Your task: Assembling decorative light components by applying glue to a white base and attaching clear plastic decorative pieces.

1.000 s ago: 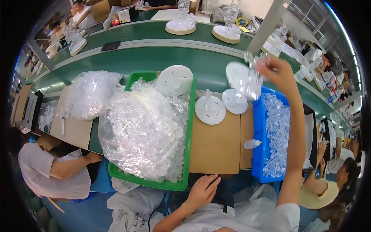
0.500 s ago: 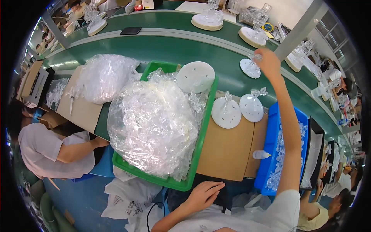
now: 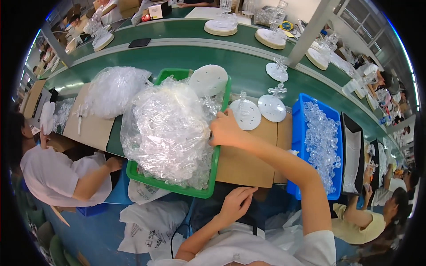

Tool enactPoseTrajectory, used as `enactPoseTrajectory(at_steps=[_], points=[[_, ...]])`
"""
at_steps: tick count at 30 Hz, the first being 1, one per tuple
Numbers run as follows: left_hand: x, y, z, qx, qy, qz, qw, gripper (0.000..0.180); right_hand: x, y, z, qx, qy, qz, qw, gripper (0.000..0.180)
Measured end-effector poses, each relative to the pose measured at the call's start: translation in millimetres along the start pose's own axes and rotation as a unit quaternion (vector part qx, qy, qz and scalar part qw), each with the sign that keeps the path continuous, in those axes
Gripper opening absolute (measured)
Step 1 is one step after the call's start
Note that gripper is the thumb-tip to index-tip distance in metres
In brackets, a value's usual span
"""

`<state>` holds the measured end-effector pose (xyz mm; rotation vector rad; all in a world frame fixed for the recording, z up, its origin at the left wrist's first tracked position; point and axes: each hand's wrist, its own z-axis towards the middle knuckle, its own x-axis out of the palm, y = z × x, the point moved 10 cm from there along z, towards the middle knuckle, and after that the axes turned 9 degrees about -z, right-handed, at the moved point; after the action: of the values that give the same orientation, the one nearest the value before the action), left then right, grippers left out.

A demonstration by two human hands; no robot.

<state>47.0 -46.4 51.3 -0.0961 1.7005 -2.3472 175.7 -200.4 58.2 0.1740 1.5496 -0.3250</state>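
A clear bag (image 3: 166, 128) of plastic parts fills the green bin (image 3: 195, 191), bulging over its right rim. The right hand (image 3: 225, 129) pinches the bag there, seemingly closed on film. The left hand (image 3: 235, 205) rests loosely open below. Bare cardboard (image 3: 242, 164) lies just right.

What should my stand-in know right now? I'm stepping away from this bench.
Right hand: at the clear bag of plastic parts in the green bin, fingers curled at the bag's edge.
Left hand: idle, low by the lap.
Done: one white disc with a clear piece stands on the green conveyor.
Left: two white discs wait on the cardboard; the blue bin holds clear pieces.
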Motion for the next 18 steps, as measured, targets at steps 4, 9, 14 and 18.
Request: enactPoseTrajectory(at_steps=[4, 9, 14, 18], points=[[0.0, -6.8, 2.2, 0.017, -0.005, 0.007, 1.0, 0.027, 8.1, -3.1, 8.8, 0.026, 0.088, -0.072, 0.993, 0.031], [-9.4, -4.0, -2.9, 0.007, -0.029, 0.016, 0.999, 0.022, -8.9, -16.1, 0.5, 0.019, -0.018, 0.102, 0.995, 0.016], [-6.0, 23.2, 4.5, -0.01, -0.024, 0.071, 0.997, 0.02, -39.7, -21.1, -7.0, 0.007, -0.106, 0.071, 0.992, 0.008], [-7.8, 13.0, 20.0, -0.009, -0.02, 0.093, 0.995, 0.02, -142.2, -61.7, -36.1, 0.014, -0.219, 0.186, 0.958, 0.011]])
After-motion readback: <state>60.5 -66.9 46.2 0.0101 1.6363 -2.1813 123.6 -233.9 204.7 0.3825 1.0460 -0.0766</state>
